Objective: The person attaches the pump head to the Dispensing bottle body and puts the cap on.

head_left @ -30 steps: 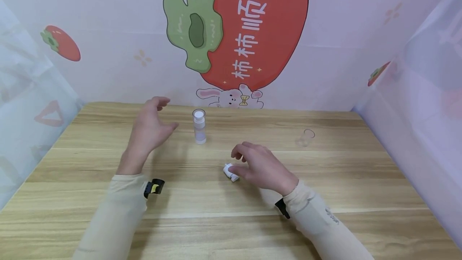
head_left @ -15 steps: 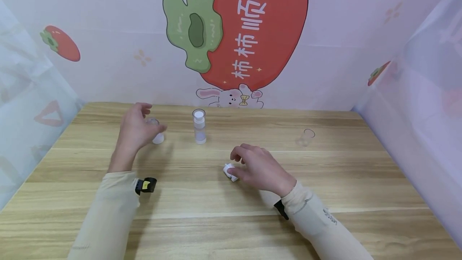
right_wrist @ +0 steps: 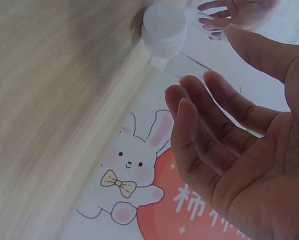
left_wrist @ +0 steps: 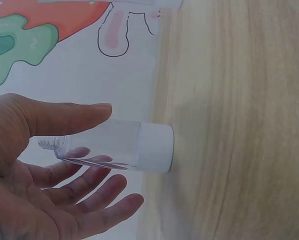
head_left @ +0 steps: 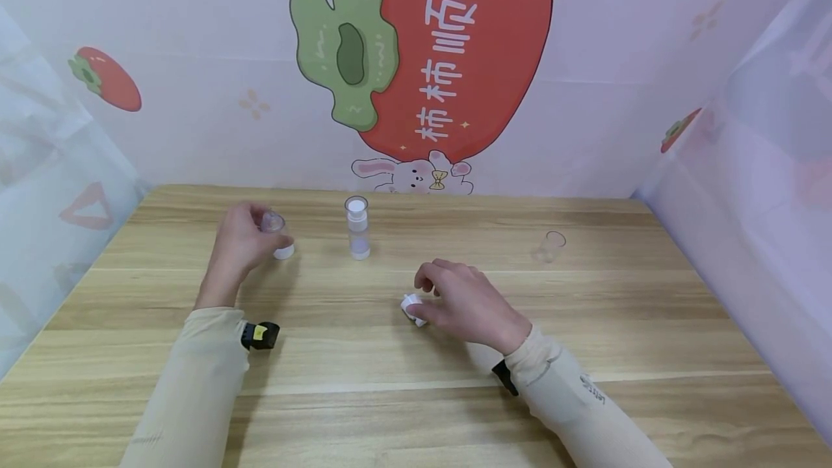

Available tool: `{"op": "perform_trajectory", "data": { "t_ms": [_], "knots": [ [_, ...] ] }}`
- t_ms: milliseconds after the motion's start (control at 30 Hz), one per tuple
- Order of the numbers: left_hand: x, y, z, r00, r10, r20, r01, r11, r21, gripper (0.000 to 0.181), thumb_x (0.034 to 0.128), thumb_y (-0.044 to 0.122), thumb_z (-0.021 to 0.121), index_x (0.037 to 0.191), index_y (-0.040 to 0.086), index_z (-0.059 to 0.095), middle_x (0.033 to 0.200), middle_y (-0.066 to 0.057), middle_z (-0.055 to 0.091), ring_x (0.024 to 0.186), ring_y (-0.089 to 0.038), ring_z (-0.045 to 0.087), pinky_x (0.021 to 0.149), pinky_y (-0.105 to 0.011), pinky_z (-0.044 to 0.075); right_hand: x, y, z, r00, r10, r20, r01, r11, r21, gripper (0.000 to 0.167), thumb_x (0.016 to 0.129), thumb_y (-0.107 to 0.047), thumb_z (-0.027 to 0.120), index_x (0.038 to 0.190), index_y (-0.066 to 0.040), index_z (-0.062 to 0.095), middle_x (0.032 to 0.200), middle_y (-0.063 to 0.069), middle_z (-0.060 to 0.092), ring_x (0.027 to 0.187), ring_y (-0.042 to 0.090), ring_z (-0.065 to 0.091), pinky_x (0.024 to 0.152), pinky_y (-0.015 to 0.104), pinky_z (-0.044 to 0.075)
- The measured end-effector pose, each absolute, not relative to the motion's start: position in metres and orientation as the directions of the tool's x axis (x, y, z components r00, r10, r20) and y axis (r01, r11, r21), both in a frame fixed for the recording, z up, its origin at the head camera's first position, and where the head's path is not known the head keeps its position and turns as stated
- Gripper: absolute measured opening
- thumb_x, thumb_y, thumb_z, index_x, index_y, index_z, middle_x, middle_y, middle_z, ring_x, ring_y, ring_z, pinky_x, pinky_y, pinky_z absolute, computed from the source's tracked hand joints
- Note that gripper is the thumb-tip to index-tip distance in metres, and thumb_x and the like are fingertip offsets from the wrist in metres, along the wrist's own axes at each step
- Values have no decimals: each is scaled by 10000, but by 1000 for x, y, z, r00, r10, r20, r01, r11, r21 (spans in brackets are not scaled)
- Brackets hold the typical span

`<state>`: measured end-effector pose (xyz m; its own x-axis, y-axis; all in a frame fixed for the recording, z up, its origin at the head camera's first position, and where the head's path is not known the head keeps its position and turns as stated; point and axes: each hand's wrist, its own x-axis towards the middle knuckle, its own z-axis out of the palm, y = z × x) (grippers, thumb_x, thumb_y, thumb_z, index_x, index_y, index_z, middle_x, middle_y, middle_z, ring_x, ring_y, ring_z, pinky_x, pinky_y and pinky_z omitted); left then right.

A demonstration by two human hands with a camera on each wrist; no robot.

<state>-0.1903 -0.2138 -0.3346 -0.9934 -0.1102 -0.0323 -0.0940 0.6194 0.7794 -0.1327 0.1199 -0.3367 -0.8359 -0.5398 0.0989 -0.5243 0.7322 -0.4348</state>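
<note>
My left hand (head_left: pixel 242 245) is around a clear bottle (head_left: pixel 273 222) with a white base, at the left of the table. In the left wrist view the thumb lies along one side of that bottle (left_wrist: pixel 124 142), with the fingers behind it. My right hand (head_left: pixel 464 305) hovers with loosely bent fingers over a small white pump-like piece (head_left: pixel 411 307). The right wrist view shows a gap between this hand (right_wrist: pixel 244 145) and a white ridged round piece (right_wrist: pixel 164 30), and nothing between its fingers.
Near the back middle a second clear bottle (head_left: pixel 359 233) with a white top stands upright on the wooden table (head_left: pixel 364 367). A transparent cap-like cup (head_left: pixel 552 248) lies at the right. A printed backdrop (head_left: pixel 585 128) rises behind the table.
My left hand has moved left and slightly down to the clear bottle, and its thumb and fingers have drawn in around it. The right hand has hardly moved.
</note>
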Motion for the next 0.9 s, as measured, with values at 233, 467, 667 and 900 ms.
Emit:
{"op": "perform_trajectory", "data": {
  "t_ms": [233, 467, 667, 900],
  "knots": [
    [-193, -214, -336, -991, -108, -77, -128, 617, 777, 655, 881, 98, 735, 1375, -192, 419, 1340, -398, 476, 1247, -521, 488, 999, -576, 477, -132, 117, -340, -842, -529, 103, -520, 747, -415, 270, 857, -272, 837, 996, -98, 684, 898, -8, 634, 698, 127, 527, 642, 299, 457],
    [-192, -213, -335, -990, -113, -88, -140, 629, 764, 657, 890, 132, 728, 1374, -190, 423, 1333, -393, 484, 1229, -505, 497, 987, -571, 481, -131, 114, -343, -840, -534, 98, -525, 751, -401, 251, 844, -248, 847, 964, -107, 678, 868, -5, 637, 691, 129, 523, 632, 291, 458],
    [-189, -211, -331, -991, -124, -51, -117, 606, 787, 620, 909, 156, 694, 1355, -188, 435, 1295, -357, 505, 1184, -459, 514, 947, -511, 491, -131, 113, -347, -826, -554, 105, -549, 747, -375, 217, 853, -228, 836, 951, -112, 681, 868, -23, 635, 707, 123, 537, 652, 296, 473],
    [-184, -204, -317, -990, -121, 66, -17, 581, 814, 571, 910, 158, 707, 1332, -156, 488, 1212, -274, 534, 1086, -365, 505, 853, -408, 458, -130, 111, -348, -821, -562, 103, -558, 750, -356, 202, 865, -227, 824, 946, -109, 682, 847, -42, 612, 679, 121, 522, 631, 293, 463]
  ]
}}
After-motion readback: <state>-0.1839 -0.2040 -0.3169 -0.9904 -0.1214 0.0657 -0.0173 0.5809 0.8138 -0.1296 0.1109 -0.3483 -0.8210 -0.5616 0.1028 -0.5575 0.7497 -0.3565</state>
